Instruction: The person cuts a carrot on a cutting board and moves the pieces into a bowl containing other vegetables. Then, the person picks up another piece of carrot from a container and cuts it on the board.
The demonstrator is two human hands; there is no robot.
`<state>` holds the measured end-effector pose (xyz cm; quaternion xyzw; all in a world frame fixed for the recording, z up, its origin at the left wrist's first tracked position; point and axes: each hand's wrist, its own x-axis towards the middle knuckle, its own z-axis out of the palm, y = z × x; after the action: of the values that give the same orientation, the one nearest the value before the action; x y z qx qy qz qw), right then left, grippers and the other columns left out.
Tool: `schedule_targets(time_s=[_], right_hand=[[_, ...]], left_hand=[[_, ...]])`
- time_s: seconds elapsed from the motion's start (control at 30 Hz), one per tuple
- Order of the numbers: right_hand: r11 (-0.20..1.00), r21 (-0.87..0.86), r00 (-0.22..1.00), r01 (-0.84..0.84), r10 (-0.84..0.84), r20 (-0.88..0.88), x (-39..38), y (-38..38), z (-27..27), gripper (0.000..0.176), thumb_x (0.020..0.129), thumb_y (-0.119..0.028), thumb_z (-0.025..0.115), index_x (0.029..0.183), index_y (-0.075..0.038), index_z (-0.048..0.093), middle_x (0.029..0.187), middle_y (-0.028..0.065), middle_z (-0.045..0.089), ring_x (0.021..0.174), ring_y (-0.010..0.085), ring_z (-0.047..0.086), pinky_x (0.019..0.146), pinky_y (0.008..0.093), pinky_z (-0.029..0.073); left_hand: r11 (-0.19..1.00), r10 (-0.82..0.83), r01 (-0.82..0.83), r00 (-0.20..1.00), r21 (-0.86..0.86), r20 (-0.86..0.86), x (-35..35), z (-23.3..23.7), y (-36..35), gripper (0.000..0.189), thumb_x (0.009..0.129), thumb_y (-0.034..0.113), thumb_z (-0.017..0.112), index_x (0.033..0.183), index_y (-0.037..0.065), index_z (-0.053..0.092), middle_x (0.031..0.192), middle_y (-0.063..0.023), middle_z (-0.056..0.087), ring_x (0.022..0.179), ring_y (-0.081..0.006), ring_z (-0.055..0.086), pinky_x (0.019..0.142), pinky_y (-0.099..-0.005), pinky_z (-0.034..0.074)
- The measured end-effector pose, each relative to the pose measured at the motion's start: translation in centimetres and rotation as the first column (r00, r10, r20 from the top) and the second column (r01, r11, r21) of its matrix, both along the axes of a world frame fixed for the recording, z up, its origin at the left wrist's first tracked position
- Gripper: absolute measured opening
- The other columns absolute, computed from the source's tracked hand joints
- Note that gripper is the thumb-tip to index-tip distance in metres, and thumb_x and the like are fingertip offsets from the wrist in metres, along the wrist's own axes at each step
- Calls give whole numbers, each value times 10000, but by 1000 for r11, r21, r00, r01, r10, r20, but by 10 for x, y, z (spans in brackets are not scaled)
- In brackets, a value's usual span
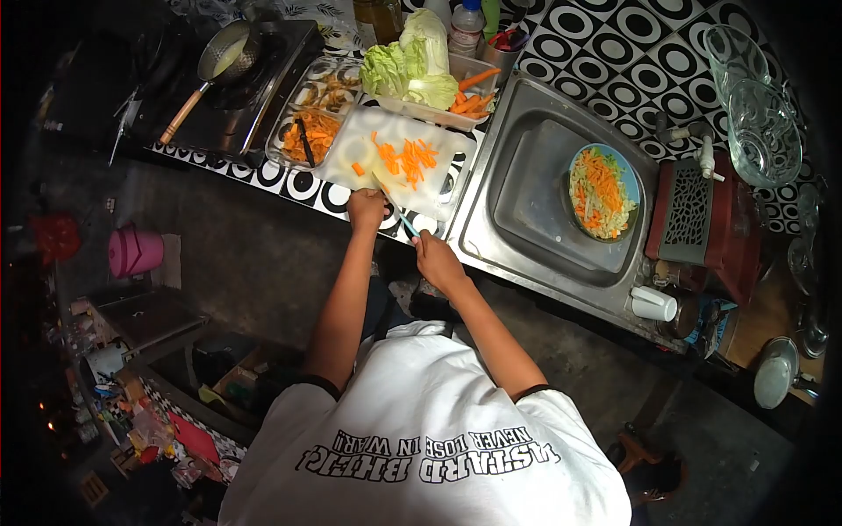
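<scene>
My right hand (437,261) is closed round the light-blue handle of a knife (408,225). The blade points up and left over the near edge of a pale translucent cutting board (452,153). Beside the blade is my left hand (367,210), its fingers curled together at the board's front edge; what they hold, if anything, is hidden. Cut carrot sticks (410,160) lie in a loose pile on the board, with a small carrot piece (358,169) apart to the left. A peeler with a dark handle (305,140) rests on orange peelings (311,131) in a clear tray.
Behind the board, a plastic container (430,112) holds cabbage (412,66) and carrots (474,103). To the right, a bowl of shredded vegetables (603,195) sits in the steel sink (535,237). At left, a saucepan (230,54) stands on the stove (224,114).
</scene>
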<state>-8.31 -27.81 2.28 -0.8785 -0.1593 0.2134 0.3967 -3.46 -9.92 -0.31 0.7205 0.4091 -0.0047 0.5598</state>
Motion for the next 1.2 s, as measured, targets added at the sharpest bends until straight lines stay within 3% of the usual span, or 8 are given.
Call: schedule_targets(time_s=[0.37, 0.47, 0.73, 1.2], right_hand=[[1000, -14, 999, 14, -13, 34, 0, 5, -4, 261, 989, -190, 424, 883, 38, 494, 688, 277, 575, 689, 464, 572, 650, 529, 436], [1000, -15, 1000, 15, -14, 12, 0, 6, -6, 259, 989, -192, 424, 886, 36, 488, 680, 280, 569, 683, 465, 568, 648, 527, 437], [998, 8, 998, 58, -58, 16, -11, 14, -1, 291, 1004, -209, 410, 883, 50, 464, 683, 285, 564, 661, 470, 558, 626, 530, 427], [998, 1, 997, 70, -70, -18, -13, 20, 1, 333, 1006, -236, 395, 897, 67, 482, 746, 302, 590, 732, 480, 587, 669, 541, 442]], left_hand=[[1000, -12, 12, 1000, -10, -13, 1, -2, 1, 149, 840, 88, 609, 774, -40, 650, 666, -89, 668, 502, -132, 619, 510, -263, 495], [1000, 3, -3, 1000, 20, 28, 0, -5, -1, 157, 849, 98, 623, 752, -24, 641, 666, -77, 668, 486, -120, 603, 436, -255, 422], [998, -21, 20, 1000, 60, 23, -1, -7, -1, 174, 866, 101, 609, 839, -62, 662, 720, -113, 696, 537, -138, 643, 526, -259, 495], [999, -7, 5, 999, 44, 38, -1, -11, 1, 167, 834, 104, 612, 833, -54, 667, 670, -125, 680, 513, -165, 648, 513, -283, 504]])
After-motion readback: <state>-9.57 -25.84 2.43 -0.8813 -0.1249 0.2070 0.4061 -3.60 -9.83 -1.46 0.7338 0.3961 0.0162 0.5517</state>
